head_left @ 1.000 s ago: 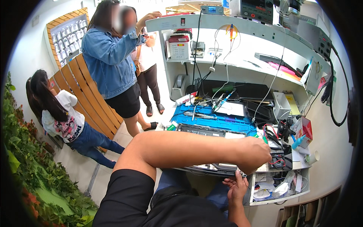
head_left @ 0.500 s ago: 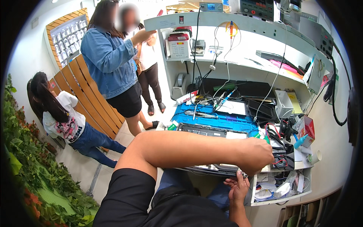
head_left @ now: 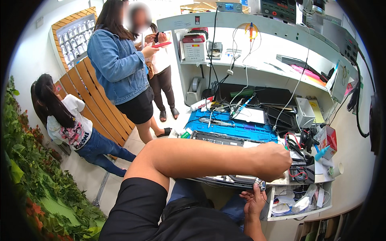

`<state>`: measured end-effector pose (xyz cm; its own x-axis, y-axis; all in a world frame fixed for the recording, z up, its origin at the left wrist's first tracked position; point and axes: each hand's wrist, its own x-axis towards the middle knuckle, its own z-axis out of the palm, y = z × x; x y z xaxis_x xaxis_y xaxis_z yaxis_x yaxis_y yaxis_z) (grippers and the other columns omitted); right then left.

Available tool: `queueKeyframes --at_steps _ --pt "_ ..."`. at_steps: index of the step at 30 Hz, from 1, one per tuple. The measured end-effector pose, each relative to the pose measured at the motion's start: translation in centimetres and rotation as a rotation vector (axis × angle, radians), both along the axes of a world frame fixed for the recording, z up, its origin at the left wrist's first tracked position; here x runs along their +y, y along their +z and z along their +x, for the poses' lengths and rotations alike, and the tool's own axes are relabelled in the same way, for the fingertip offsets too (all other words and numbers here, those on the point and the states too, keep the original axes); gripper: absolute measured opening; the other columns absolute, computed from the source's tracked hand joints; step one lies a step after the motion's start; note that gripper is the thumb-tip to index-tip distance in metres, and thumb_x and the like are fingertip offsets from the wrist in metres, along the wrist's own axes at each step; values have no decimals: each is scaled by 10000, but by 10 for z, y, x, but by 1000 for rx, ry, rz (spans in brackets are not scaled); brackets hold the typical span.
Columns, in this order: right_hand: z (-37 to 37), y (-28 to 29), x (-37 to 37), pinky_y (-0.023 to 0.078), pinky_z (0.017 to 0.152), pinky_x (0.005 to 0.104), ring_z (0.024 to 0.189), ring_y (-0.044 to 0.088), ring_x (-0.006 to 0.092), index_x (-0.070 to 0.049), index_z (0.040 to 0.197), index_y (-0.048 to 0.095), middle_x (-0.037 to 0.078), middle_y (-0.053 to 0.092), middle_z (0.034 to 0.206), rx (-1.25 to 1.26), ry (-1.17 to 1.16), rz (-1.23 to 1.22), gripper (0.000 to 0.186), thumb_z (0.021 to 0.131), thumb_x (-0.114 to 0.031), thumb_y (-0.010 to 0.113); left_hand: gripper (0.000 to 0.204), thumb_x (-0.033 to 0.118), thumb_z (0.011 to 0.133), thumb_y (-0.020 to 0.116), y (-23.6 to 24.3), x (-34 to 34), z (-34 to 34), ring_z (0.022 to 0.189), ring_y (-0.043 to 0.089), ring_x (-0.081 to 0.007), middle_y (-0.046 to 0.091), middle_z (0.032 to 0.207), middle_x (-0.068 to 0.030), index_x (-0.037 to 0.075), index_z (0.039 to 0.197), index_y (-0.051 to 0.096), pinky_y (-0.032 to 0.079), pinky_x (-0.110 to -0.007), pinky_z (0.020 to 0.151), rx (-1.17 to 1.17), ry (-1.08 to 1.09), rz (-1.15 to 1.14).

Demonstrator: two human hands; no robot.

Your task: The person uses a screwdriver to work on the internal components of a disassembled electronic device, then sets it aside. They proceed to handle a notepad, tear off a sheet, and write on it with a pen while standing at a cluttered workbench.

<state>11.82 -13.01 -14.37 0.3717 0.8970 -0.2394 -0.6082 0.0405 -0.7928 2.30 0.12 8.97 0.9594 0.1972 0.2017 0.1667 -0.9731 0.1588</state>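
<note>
An opened laptop (head_left: 217, 138) lies along the near edge of the bench, its battery and inner parts bare. My left forearm crosses over it and hides its middle. My left hand (head_left: 274, 162) is closed in a fist above the laptop's right end; what it grips, if anything, is hidden beneath the fist. Just below, my right hand (head_left: 254, 199) has its palm turned up, the thumb against the laptop's near right corner and the fingers curled under that edge. A blue repair mat (head_left: 237, 130) spreads behind the laptop, with tweezers-like tools (head_left: 217, 122) on it.
To the right lie a multimeter (head_left: 298, 173) with red leads, black pliers (head_left: 295, 149) and a light-blue bottle (head_left: 321, 153). An open drawer (head_left: 299, 216) full of bits juts out below. Cables hang from the shelf (head_left: 249, 66). Several people stand beyond the bench, left.
Both hands stay nearly in place, the left fist turning slightly at the laptop's right end. The person in the denim jacket has lowered a hand, and a red phone now shows in it.
</note>
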Motion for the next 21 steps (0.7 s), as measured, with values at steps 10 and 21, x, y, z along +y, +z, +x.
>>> queueKeyframes --at_steps 10,21 --pt "-1 -3 4 664 511 414 598 747 261 -22 1179 632 116 755 902 32 -23 13 201 1052 -154 713 154 98 712 766 -1 1 -1 842 790 -392 776 859 -207 12 834 802 645 -459 727 -62 -92 -3" --pt "0 -5 0 661 513 399 608 752 248 -85 1151 641 93 754 885 -3 -12 27 205 1043 -226 744 203 148 833 775 19 -10 -2 789 782 -402 758 827 -212 -14 948 737 628 -500 692 175 -28 -28"
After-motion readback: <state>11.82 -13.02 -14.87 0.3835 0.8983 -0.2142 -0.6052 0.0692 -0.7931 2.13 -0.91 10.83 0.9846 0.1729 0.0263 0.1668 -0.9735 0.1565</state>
